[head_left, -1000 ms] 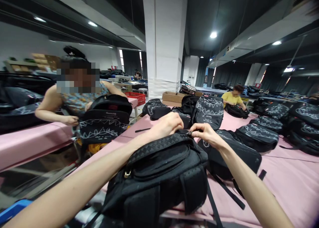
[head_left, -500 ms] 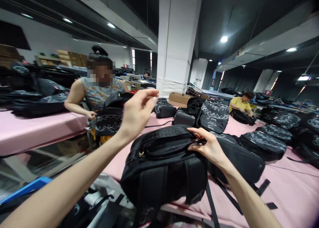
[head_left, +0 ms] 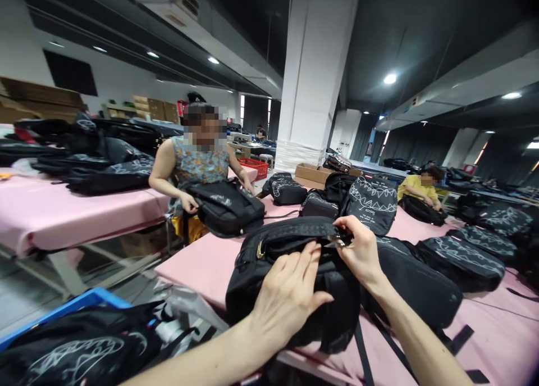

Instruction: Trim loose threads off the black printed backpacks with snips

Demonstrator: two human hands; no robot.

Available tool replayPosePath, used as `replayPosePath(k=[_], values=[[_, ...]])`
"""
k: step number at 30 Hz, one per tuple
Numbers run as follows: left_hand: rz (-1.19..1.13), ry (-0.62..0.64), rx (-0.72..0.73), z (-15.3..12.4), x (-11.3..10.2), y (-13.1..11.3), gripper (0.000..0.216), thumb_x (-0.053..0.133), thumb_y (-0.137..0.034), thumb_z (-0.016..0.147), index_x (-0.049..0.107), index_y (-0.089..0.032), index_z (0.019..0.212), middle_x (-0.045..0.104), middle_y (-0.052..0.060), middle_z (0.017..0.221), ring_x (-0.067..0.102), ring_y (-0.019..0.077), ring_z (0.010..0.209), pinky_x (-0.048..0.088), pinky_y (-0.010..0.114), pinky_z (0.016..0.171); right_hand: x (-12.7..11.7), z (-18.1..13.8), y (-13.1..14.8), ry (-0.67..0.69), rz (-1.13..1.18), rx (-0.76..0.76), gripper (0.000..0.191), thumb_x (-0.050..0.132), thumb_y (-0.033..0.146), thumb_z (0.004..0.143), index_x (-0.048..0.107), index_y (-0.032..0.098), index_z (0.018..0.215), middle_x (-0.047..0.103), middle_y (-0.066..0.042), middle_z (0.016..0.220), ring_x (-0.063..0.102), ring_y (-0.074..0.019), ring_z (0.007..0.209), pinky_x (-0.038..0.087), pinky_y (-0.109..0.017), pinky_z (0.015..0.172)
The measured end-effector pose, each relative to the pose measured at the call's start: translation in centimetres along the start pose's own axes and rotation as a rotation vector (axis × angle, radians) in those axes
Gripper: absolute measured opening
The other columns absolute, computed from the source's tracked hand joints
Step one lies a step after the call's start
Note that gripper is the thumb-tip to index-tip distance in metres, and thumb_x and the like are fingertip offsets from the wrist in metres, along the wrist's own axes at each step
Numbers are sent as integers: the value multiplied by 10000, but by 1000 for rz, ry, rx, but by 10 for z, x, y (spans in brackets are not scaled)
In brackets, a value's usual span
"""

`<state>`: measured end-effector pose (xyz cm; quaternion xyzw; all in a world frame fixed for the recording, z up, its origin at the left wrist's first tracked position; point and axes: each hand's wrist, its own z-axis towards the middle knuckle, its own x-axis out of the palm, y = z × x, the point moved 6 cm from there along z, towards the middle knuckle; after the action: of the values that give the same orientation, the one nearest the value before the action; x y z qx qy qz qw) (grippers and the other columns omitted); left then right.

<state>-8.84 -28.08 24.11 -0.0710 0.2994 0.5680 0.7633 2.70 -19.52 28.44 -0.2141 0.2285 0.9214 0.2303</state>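
A black backpack (head_left: 248, 285) sits at the near edge of the pink-covered table, with a gold-coloured zipper pull (head_left: 260, 250) at its upper left. My left hand (head_left: 288, 290) lies over the backpack's near side, fingers stretched to the zipper opening and thumb apart. At the opening's right end, my right hand (head_left: 359, 246) is closed around what look like small metal thread snips (head_left: 334, 241). Their pointed tips show between the fingers; the rest is hidden in the palm. Straps hang from the backpack on the right.
Several black backpacks with white line prints (head_left: 373, 200) crowd the table behind and to the right. Across the table, a person (head_left: 202, 164) handles another backpack (head_left: 229, 203). A blue crate (head_left: 99, 299) with bags stands at lower left. A white pillar (head_left: 315, 71) rises behind.
My left hand has come down from the air onto the backpack's zipper opening. My right hand stays at its right end. The person across has turned and lowered their backpack.
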Motion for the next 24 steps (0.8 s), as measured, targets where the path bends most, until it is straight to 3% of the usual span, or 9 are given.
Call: replayPosePath(k=[4, 8, 11, 13, 15, 20, 24], values=[[-50, 271, -125, 11, 12, 18, 775, 449, -687, 722, 520, -85, 1204, 619, 199, 1110, 630, 265, 861, 476, 364, 731, -3, -13, 7, 29, 117, -38, 102, 590, 182, 732, 541, 199, 820, 556, -2, 790, 505, -129, 657, 400, -238, 593], [-166, 491, -163, 8, 18, 26, 837, 463, -726, 685, 436, -154, 1295, 540, 196, 1243, 617, 288, 966, 483, 367, 757, -8, -24, 12, 329, 229, -141, 180, 629, 314, 762, 566, 199, 886, 584, -34, 858, 531, -148, 694, 415, -245, 581], [-206, 514, -99, 5, 15, 20, 873, 501, -719, 664, 403, -148, 1317, 507, 208, 1276, 588, 317, 1026, 488, 388, 774, -15, -11, 4, 405, 132, -120, 191, 476, 292, 877, 619, 227, 987, 627, -67, 995, 566, -200, 885, 441, -319, 763], [-214, 508, -56, 4, 13, 14, 917, 529, -713, 645, 373, -126, 1332, 497, 218, 1280, 593, 323, 1010, 495, 393, 769, -16, 7, 2, 359, -12, -140, 244, 446, 235, 886, 627, 249, 1050, 614, -76, 1100, 523, -232, 1003, 391, -402, 886], [-211, 516, -34, 3, 12, 10, 925, 531, -706, 651, 362, -108, 1336, 503, 225, 1267, 604, 322, 983, 502, 393, 760, -7, 24, 8, 398, -64, -215, 302, 461, 186, 867, 606, 265, 1119, 595, -73, 1150, 478, -241, 1053, 356, -438, 931], [-237, 529, -21, 4, 8, 12, 855, 525, -701, 663, 417, -132, 1292, 549, 191, 1211, 601, 326, 979, 507, 394, 750, 31, 41, 39, 808, 96, -394, 389, 458, 123, 821, 581, 235, 1173, 608, -70, 1088, 495, -210, 999, 395, -371, 892], [-274, 562, -59, 4, 10, 18, 741, 532, -696, 660, 528, -144, 1154, 627, 139, 1053, 633, 299, 853, 512, 411, 710, 55, 41, 49, 899, 84, -424, 385, 465, 70, 733, 630, 178, 1063, 630, -62, 917, 537, -186, 837, 418, -304, 772]])
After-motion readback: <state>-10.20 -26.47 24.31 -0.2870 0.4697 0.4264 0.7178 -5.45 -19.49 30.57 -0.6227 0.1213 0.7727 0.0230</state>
